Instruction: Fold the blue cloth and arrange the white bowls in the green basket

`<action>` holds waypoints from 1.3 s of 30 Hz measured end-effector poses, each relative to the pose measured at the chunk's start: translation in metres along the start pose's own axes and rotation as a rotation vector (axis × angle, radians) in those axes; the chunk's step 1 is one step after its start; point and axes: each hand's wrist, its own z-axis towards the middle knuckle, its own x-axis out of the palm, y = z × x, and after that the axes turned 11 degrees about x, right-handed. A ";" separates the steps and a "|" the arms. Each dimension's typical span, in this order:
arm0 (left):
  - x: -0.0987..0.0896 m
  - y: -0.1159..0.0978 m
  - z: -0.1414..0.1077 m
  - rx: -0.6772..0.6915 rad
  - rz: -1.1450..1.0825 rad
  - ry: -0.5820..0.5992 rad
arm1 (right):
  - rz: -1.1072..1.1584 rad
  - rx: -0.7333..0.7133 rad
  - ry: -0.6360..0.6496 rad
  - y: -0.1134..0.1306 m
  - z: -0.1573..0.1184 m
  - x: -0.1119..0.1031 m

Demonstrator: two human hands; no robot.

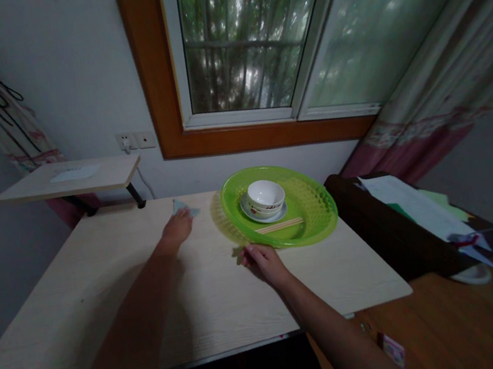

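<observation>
My left hand (pixel 178 227) presses a small pale blue-grey cloth (pixel 182 206) onto the light wooden table (pixel 217 317) near its back edge. Its fingers are bunched over the cloth, which sticks out beyond them. Just in front of the bright green plastic basket (pixel 319 232), my right hand (pixel 264 261) is low over the table with its fingers loosely curled and nothing visible in them. Whether it touches the basket's rim I cannot tell. Inside the basket, white bowls (pixel 266 194) are stacked on a plate (pixel 252 214), and light wooden chopsticks (pixel 281 225) lie in front of them.
A raised shelf (pixel 112 177) on black legs stands at the table's back left. Behind the table are a wall socket (pixel 144 140) and a window with a brown frame (pixel 266 133). Papers (pixel 415 205) lie on a dark piece of furniture (pixel 380 240) at the right.
</observation>
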 end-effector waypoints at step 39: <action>-0.005 0.026 -0.179 -0.218 0.224 -0.026 | -0.962 -0.605 0.330 0.023 0.009 0.070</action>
